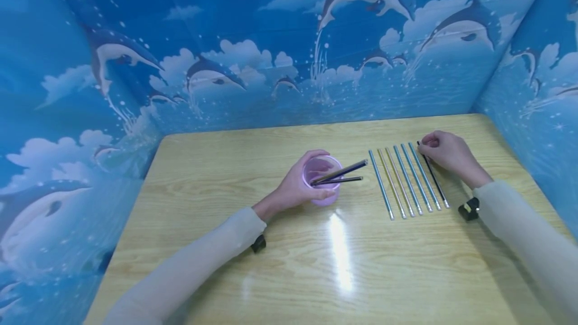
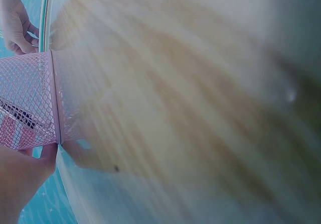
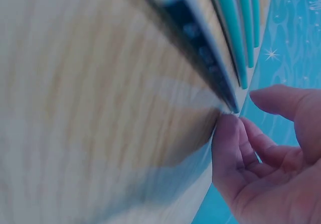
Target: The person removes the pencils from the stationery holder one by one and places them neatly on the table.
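My left hand [image 1: 295, 184] grips a pink mesh pencil cup [image 1: 328, 198], its fingers wrapped round the side. The cup's mesh wall [image 2: 30, 78] shows close up in the left wrist view. Dark pencils [image 1: 345, 170] lean out of the cup toward the right. At the right end of a row lies a black pencil [image 1: 433, 177], its eraser end nearer me. My right hand [image 1: 449, 154] is at its far tip. In the right wrist view, a finger is by the tip of the black pencil [image 3: 200, 48], while the thumb stands apart from it.
Left of the black pencil, several blue pencils [image 1: 408, 179] and two yellowish or pinkish ones [image 1: 392, 179] lie side by side on the wood-grain table [image 1: 217, 164]. A blue dolphin-print backdrop [image 1: 253, 89] rises at the back and both sides.
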The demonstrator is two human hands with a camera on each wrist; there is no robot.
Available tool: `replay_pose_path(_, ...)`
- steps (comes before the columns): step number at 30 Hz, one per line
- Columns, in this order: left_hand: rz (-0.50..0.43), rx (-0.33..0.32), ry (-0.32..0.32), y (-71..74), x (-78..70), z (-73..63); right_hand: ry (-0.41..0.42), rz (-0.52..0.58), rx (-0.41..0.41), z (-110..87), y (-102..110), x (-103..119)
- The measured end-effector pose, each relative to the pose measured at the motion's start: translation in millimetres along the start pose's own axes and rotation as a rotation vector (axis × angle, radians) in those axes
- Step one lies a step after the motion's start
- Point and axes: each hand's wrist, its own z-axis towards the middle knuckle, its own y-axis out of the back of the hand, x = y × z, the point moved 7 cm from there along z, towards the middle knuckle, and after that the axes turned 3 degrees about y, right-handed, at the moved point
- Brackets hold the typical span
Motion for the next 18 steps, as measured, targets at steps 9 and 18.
replay_pose_path(9,0.004,0.005,0.005,0.0,0.8,-0.3,-0.015,0.144,-0.158,-25.5,4,12)
replay_pose_path(18,-0.002,0.005,0.004,-0.1,-0.9,0.1,0.017,0.289,-0.221,-50.6,3,41)
